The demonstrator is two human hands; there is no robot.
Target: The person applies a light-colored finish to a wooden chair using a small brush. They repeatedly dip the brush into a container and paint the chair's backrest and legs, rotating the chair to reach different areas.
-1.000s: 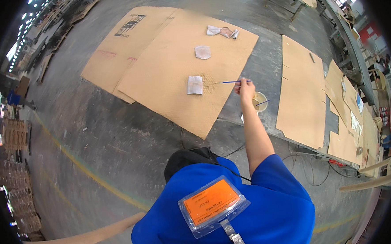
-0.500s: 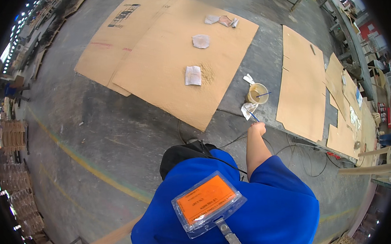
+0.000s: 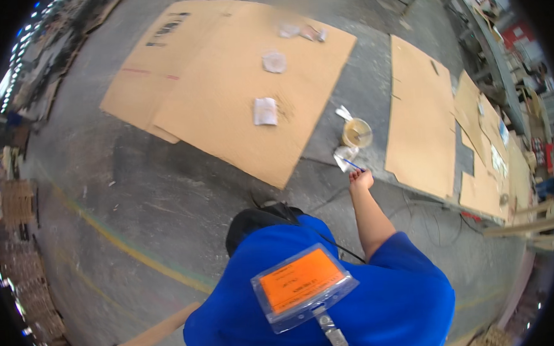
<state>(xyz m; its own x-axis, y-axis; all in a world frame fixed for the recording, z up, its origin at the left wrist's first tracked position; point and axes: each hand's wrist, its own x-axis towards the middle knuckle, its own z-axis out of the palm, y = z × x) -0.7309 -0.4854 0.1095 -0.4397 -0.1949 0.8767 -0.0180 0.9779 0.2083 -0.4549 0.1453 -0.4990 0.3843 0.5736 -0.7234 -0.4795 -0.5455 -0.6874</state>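
My right hand [image 3: 361, 180] reaches out with bent fingers closed round a thin blue stick [image 3: 351, 163]. Its far end lies over a crumpled white sheet [image 3: 343, 159]; whether it touches the sheet I cannot tell. Just beyond stands a round tub [image 3: 348, 137] of tan, murky contents, with another thin stick [image 3: 363, 134] resting in it. A white strip [image 3: 344, 113] lies on the tub's far side. My left hand is out of sight.
Left of the tub, large cardboard sheets [image 3: 223, 107] carry a folded pale cloth [image 3: 265, 111], another pale pad [image 3: 274, 62] and small scraps. More cardboard [image 3: 421, 115] covers the surface at right. Cables [image 3: 436, 227] trail on the floor. A curved wooden piece [image 3: 135, 343] is at lower left.
The view has shifted slightly, so the cardboard and tub appear further left. My right hand has turned a little and now shows more of its fingers, with the blue stick still held.
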